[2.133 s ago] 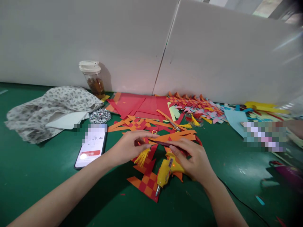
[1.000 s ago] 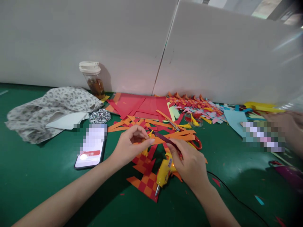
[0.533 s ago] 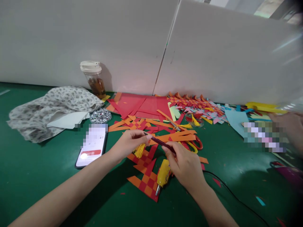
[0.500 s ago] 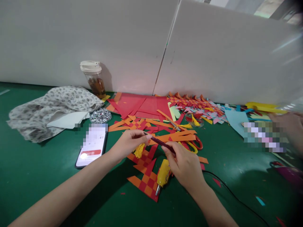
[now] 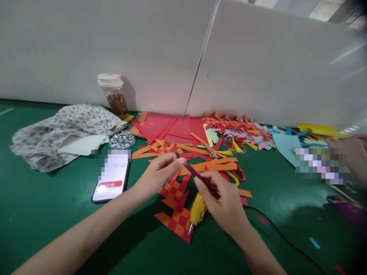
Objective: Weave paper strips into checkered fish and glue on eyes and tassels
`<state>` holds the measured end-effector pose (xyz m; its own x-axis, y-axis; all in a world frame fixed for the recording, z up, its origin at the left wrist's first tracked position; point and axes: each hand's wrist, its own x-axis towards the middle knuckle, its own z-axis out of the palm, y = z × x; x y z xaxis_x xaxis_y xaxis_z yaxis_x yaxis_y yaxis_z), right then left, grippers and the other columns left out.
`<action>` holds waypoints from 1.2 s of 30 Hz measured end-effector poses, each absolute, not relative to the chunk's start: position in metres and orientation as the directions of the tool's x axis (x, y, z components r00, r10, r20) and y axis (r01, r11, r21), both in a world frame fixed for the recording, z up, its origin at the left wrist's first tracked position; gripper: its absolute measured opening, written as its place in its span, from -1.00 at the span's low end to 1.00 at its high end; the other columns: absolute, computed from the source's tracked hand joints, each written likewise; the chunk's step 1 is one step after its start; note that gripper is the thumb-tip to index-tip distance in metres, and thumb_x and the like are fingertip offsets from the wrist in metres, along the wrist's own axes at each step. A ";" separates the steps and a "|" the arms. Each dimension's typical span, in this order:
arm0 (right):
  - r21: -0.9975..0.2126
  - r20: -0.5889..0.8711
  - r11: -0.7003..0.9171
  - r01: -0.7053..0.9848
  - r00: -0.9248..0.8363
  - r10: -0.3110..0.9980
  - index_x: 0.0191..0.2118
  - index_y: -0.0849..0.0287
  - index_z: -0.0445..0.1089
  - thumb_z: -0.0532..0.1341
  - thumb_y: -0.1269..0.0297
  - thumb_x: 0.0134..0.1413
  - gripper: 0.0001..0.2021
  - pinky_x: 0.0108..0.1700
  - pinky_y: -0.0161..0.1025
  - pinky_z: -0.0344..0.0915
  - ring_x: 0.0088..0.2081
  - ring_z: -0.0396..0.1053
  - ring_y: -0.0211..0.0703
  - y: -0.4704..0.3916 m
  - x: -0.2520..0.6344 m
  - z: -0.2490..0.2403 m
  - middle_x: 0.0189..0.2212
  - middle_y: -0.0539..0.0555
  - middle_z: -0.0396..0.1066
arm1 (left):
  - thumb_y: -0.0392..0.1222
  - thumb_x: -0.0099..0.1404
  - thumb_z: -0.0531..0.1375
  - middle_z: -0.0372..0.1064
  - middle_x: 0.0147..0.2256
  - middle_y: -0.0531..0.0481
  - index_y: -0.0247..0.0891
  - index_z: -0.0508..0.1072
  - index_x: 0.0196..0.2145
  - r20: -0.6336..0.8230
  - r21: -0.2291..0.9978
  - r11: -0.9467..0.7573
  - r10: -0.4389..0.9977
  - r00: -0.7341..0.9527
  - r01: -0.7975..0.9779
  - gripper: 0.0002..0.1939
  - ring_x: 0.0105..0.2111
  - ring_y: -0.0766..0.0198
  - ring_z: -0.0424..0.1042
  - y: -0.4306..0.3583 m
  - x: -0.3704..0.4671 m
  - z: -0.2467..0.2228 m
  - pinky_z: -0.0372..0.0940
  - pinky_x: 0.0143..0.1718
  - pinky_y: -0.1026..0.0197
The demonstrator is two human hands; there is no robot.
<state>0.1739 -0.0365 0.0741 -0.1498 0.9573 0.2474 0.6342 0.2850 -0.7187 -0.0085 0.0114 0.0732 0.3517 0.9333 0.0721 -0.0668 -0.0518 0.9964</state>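
Right hand (image 5: 225, 198) grips a purple tool (image 5: 192, 170), open tabletop (image 5: 278, 183) to its right.

dark purple slim tool (image 5: 190, 169), yellow glue gun (image 5: 197, 210), red-and-orange checked paper (image 5: 180, 220), green table (image 5: 51, 229), white cloth (image 5: 61, 124) with grey print

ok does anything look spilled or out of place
Nothing looks spilled. The glue gun is oddly placed: its metal nozzle lies over a corner of the woven paper. A blue scrap and red scrap lie stray on the green table, apart from the orange strips.
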 end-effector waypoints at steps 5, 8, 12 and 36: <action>-0.943 -0.333 -0.276 0.188 -0.474 0.815 -0.24 0.14 0.21 0.05 -0.03 0.22 -0.70 -0.69 -0.46 -0.01 -0.74 0.01 -0.43 -0.034 0.172 0.091 -0.68 -0.18 0.19 | -0.04 0.30 0.14 -0.03 -0.59 0.16 -0.23 0.17 -0.57 0.151 0.988 -0.148 0.917 0.368 -0.038 -0.63 -0.59 0.41 -0.03 0.010 -0.011 0.077 -0.05 -0.57 0.29; -0.839 -0.367 -0.541 -0.059 -0.673 0.642 -0.28 0.17 0.25 0.02 -0.03 0.23 -0.67 -0.72 -0.50 -0.03 -0.79 -0.18 -0.48 -0.028 0.173 0.092 -0.77 -0.25 0.00 | -0.05 0.29 0.14 0.00 -0.58 0.14 -0.23 0.16 -0.58 0.166 0.985 -0.170 0.917 0.363 -0.022 -0.64 -0.57 0.39 0.00 0.010 -0.009 0.074 -0.01 -0.55 0.30; -0.654 -0.298 -0.689 -0.313 -0.731 0.614 -0.40 0.16 0.22 0.05 0.02 0.24 -0.68 -0.75 -0.54 -0.11 -0.80 -0.34 -0.51 -0.026 0.168 0.087 -0.80 -0.28 -0.12 | -0.02 0.30 0.11 -0.06 -0.59 0.16 -0.21 0.13 -0.56 0.181 0.980 -0.195 0.941 0.286 0.023 -0.63 -0.58 0.39 -0.04 0.006 -0.004 0.070 -0.03 -0.58 0.30; -0.707 -0.350 -0.554 -0.441 -0.462 0.815 -0.51 0.15 0.15 0.13 0.00 0.17 -0.63 -0.77 -0.53 -0.22 -0.80 -0.31 -0.54 -0.057 0.149 0.090 -0.79 -0.27 -0.16 | -0.05 0.35 0.09 -0.04 -0.58 0.16 -0.23 0.14 -0.54 0.264 0.959 -0.285 0.896 0.356 0.005 -0.64 -0.57 0.39 -0.03 0.009 -0.010 0.076 -0.04 -0.56 0.30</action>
<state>0.1485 -0.0571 0.0896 -0.4618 0.8148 -0.3505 -0.4407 -0.5537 -0.7066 -0.0097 0.0091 0.0763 0.3559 0.8963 0.2644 0.0048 -0.2847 0.9586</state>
